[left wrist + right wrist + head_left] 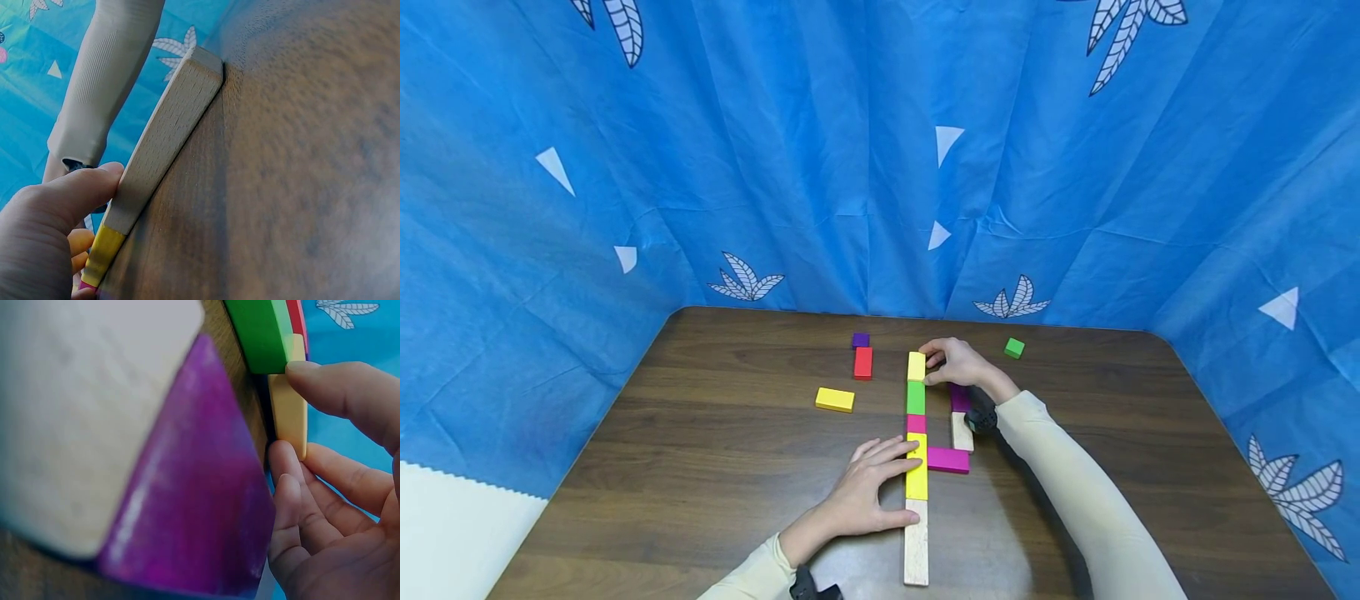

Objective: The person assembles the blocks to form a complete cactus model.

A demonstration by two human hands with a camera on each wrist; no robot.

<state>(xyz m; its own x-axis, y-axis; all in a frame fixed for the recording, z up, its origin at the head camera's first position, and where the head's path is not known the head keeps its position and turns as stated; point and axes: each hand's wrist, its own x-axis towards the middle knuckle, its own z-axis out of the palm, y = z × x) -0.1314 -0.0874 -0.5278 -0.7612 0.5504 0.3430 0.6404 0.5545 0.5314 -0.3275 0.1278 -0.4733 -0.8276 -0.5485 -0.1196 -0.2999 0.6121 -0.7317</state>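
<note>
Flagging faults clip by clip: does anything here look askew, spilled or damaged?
Nothing looks spilled or damaged. The row of blocks runs roughly straight; the small green block, right of the right hand, sits alone and angled, probably just unused.

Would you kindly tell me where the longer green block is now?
In the head view, the longer green block lies right of centre, in line between the pale yellow block by the right hand and the small pink block.

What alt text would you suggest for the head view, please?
A person's right hand holds the far yellow block of a straight row of blocks on a brown table, while the left hand touches its nearer part. Other blocks lie on either side; blue cloth hangs behind.
</note>
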